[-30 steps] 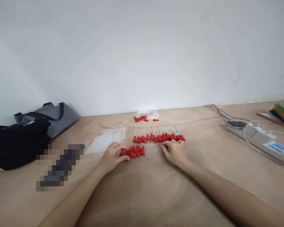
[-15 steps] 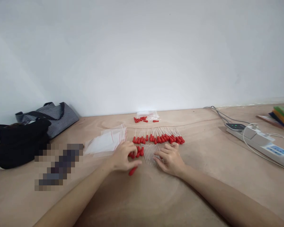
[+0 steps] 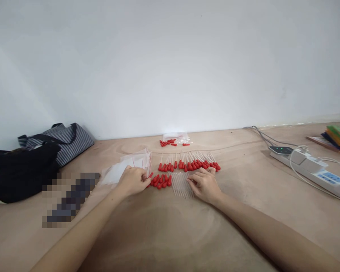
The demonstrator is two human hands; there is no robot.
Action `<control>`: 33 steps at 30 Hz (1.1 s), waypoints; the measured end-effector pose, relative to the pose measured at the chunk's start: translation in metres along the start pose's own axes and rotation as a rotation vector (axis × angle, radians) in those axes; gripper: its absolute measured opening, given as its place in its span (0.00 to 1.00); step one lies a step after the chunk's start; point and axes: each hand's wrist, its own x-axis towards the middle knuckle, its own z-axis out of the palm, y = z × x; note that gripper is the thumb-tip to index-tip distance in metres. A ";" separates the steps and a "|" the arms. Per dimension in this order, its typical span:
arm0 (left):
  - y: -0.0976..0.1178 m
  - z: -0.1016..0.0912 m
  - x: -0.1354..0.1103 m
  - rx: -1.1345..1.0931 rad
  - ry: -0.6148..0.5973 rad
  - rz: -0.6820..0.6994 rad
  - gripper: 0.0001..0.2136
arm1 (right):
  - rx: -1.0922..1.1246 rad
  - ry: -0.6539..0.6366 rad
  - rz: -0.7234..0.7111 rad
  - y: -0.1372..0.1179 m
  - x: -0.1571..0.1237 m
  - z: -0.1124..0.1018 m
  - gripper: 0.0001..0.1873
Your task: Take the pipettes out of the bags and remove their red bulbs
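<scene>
At the left end of a loose pile of red rubber dropper bulbs (image 3: 162, 181), my left hand (image 3: 133, 179) has thumb and fingers closed on one red dropper bulb (image 3: 150, 175). To the right of this pile lies a row of clear thin dropper tubes (image 3: 181, 186), side by side. My right hand (image 3: 205, 185) rests at the row's right edge with fingers curled together. Its fingertips touch the outer tubes, and whatever they may pinch is hidden. Just beyond both hands, several assembled droppers (image 3: 197, 165) lie in a line, bulbs toward me and tubes pointing away.
Clear zip bags (image 3: 121, 170) lie left of the bulbs. Near the wall sits another bag (image 3: 175, 136) beside several droppers (image 3: 167, 143). A black bag (image 3: 25, 170) and striped bag (image 3: 70, 141) stand left; a power strip (image 3: 314, 172) with cables lies right.
My left hand has moved left and slightly away from me. The single bulb that lay nearest me is gone from its spot, and the bulb pile shows more. My right hand has barely shifted.
</scene>
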 end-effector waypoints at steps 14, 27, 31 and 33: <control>0.006 0.019 0.078 -0.076 -0.118 -0.273 0.16 | 0.008 -0.029 0.016 0.001 0.000 0.001 0.11; 0.027 0.005 0.031 0.108 0.157 -0.084 0.10 | -0.005 0.063 0.014 0.002 0.001 0.002 0.07; 0.041 0.019 0.000 0.072 0.389 0.279 0.09 | -0.037 0.107 -0.019 0.000 0.002 -0.001 0.13; 0.048 0.031 -0.007 0.014 0.451 0.376 0.09 | -0.072 0.090 -0.089 -0.001 0.001 -0.001 0.15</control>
